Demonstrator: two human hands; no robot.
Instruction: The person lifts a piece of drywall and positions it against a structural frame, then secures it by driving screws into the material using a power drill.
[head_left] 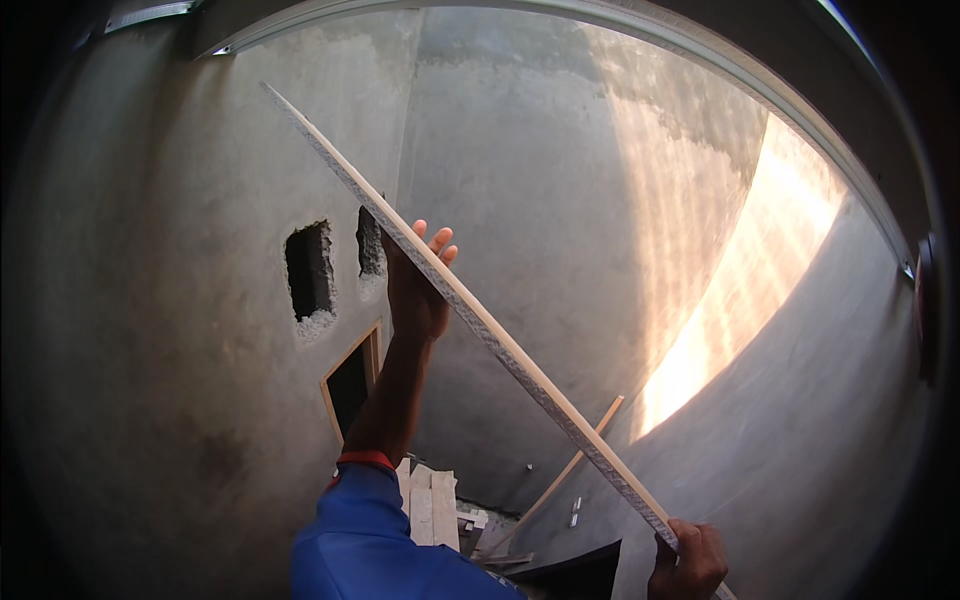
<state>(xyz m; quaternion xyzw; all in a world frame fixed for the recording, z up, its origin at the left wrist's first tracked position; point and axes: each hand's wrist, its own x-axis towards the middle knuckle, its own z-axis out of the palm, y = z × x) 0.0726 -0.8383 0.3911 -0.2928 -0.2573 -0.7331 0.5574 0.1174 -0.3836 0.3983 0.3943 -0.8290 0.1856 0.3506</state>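
A long, narrow wooden strip (535, 380) with a mottled grey side slants from upper left to lower right across my view. My left hand (425, 290) is raised behind its upper half, apparently against it, with fingers stretched out and apart above the strip; part of the palm is hidden. At the lower right, my right hand (690, 555) grips the strip near the bottom edge of the view. My blue sleeve with a red cuff covers the left upper arm.
Grey plastered walls (150, 350) have two rough-edged holes (308, 270) and a wood-framed dark opening (348, 385). A wooden batten (560, 475) leans at the lower middle beside pale boards (440, 500). Metal framing (700, 65) runs overhead, and sunlight falls on the right wall.
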